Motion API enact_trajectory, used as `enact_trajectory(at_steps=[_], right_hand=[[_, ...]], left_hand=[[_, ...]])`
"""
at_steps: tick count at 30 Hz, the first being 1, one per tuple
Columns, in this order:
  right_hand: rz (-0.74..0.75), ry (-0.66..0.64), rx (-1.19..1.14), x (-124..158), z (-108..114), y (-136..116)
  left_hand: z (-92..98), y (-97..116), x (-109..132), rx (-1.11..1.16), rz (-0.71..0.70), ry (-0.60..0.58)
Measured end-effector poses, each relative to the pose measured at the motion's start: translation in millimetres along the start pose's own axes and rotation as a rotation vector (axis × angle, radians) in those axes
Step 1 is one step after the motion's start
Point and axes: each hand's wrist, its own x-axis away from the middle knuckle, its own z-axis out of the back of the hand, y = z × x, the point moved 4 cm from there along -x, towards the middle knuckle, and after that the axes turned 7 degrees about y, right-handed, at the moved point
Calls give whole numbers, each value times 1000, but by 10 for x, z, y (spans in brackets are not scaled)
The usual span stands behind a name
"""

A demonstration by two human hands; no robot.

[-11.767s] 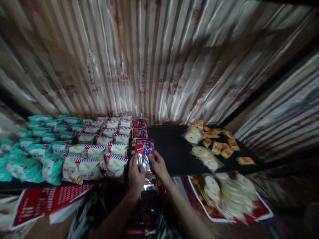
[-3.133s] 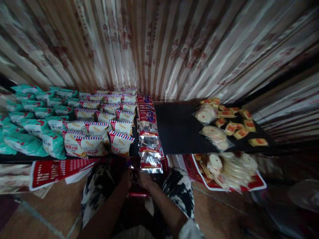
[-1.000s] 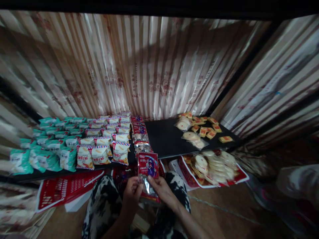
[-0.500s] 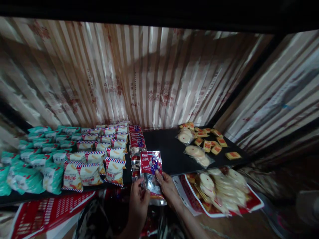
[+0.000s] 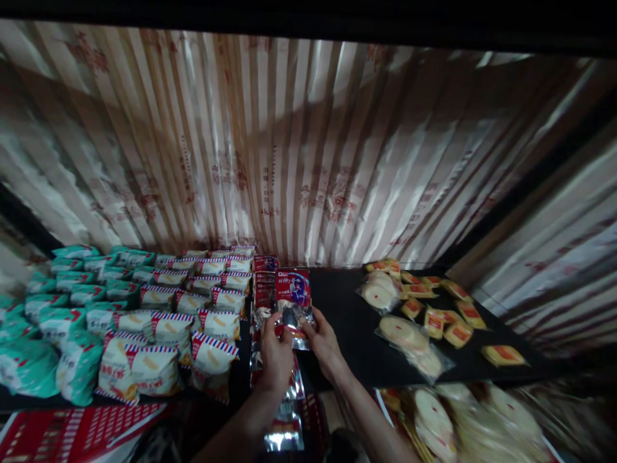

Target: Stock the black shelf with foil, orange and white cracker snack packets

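Both hands grip one red and silver snack pouch [image 5: 293, 287] by its lower part, over the dark shelf. My left hand [image 5: 276, 355] has its fingers closed on the lower left edge, and my right hand [image 5: 326, 344] closes on the lower right edge. The pouch faces me, its red top pointing toward the back. Just left of it a row of similar red pouches [image 5: 265, 291] stands on the shelf, partly hidden by my left hand. Below my left wrist are more silver and red pouches [image 5: 285, 421].
White, red and blue snack bags [image 5: 159, 370] stand in rows at left, beside teal bags [image 5: 77, 360]. Round flat packs [image 5: 409, 341] and small yellow packs [image 5: 457, 333] lie right on the black shelf [image 5: 337, 308]. Below sit a red basket [image 5: 58, 431] and bagged round pieces [image 5: 477, 418]. Corrugated sheeting [image 5: 308, 154] backs the shelf.
Both hands have carried the pouch forward, farther over the shelf and close to the row of red pouches. Silver and red pouches below my left wrist now show. The view has shifted slightly.
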Motion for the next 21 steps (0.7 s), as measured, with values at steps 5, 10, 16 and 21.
enact_trajectory(at_steps=[5,10,16,21], right_hand=[[41,15,109,-479,-267,-130],[72,-7,142,-857,-531,-122],[230,48,411,-1162,-694,-90],[418,67,629,-1236,-745,-174]], left_hand=[[-153,110,-370,-89,-136,168],[-256,26,-639,-187,-307,239],[-314,-93,-819,-274,-292,257],[-392,-48,-893,-375,-275,197]])
